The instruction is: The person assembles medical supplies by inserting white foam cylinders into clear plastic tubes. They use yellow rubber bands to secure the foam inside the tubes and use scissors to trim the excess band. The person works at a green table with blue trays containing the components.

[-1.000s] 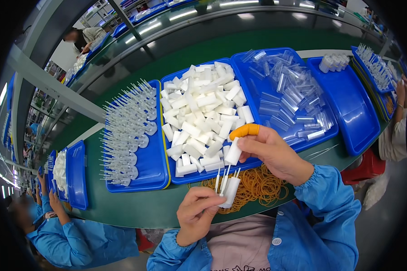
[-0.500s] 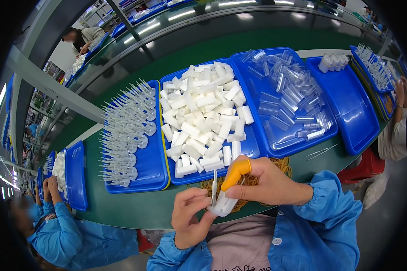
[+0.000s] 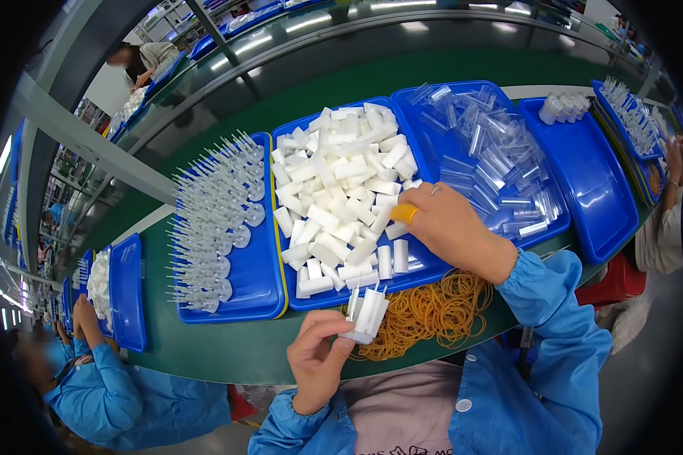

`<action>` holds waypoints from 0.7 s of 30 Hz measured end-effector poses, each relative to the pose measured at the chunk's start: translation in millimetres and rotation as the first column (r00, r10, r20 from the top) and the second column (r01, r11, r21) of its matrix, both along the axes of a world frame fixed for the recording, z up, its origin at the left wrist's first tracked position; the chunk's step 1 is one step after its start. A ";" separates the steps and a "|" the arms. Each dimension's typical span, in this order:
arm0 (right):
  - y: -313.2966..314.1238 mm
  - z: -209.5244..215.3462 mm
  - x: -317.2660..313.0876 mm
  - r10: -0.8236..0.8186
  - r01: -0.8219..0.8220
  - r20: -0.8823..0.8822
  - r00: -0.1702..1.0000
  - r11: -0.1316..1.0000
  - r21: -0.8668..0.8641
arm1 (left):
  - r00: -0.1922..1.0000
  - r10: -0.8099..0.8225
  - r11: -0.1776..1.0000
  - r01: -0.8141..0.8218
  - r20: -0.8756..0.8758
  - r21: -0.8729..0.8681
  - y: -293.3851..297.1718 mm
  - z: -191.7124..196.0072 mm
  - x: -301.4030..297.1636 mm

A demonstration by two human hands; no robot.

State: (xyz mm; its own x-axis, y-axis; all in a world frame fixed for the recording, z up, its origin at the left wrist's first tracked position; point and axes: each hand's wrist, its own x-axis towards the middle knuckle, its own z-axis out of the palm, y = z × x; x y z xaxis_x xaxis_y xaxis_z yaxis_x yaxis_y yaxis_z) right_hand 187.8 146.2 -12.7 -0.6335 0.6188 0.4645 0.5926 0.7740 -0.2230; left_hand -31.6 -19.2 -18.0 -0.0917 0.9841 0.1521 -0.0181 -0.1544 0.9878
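L hand (image 3: pixel 316 364): narrow; thumb & fingers pinch a pinned base (image 3: pixel 368 317). Base carries white sleeve pieces plus bare pins, ends pointing away from the body. Base position: over the near edge of the table (image 3: pixel 262 355), overlapping, in view, the L end of the rubber bands (image 3: pixel 436 315).

R hand (image 3: pixel 457 231): palm down, fingers drawn together, orange cot (image 3: pixel 404 213) on one finger. Position: near R side of the white piece pile (image 3: pixel 334 182), above the center tray (image 3: pixel 429 265). Cannot tell if the fingertips grip a piece.

Edges/room: pile fills most of center tray up to its L wall; blue floor shows at near R corner, incl. around 2 separate pieces (image 3: pixel 401 256) by the pile. L tray (image 3: pixel 250 284): pinned parts (image 3: pixel 209 227) along L side, blue floor along R side; its R rim meets center tray. Tube tray (image 3: pixel 463 220), R of center: clear tubes (image 3: pixel 482 155) loose, mostly mid to R. Far R tray (image 3: pixel 603 182): assemblies (image 3: pixel 563 108) at far end, blue floor toward near end. Bands lie betw. center tray's near rim & table edge.
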 end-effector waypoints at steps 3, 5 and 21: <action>-8.4 13.9 -2.0 -0.163 0.014 -0.251 0.954 0.861 -0.509 | 1.000 -0.005 1.000 0.006 -0.029 0.024 1.1 1.1 0.8; -16.8 19.9 -8.3 -0.306 -0.191 -0.454 0.837 0.615 -0.765 | 0.983 0.013 0.996 0.004 -0.185 0.091 -0.9 6.3 2.5; -37.5 22.4 -18.8 -0.369 -0.519 -0.541 0.756 0.167 -0.838 | 0.878 -0.010 0.963 0.138 -0.479 0.233 -0.9 9.7 12.0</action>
State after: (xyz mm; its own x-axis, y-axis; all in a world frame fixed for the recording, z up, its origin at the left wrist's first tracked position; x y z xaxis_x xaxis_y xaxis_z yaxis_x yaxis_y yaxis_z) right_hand 169.1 108.7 9.6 -0.6139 0.7620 -0.2063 -0.0431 -0.2932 -0.9551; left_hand -19.6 -20.1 -8.3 0.1255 0.9069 0.4022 0.4163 -0.4161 0.8084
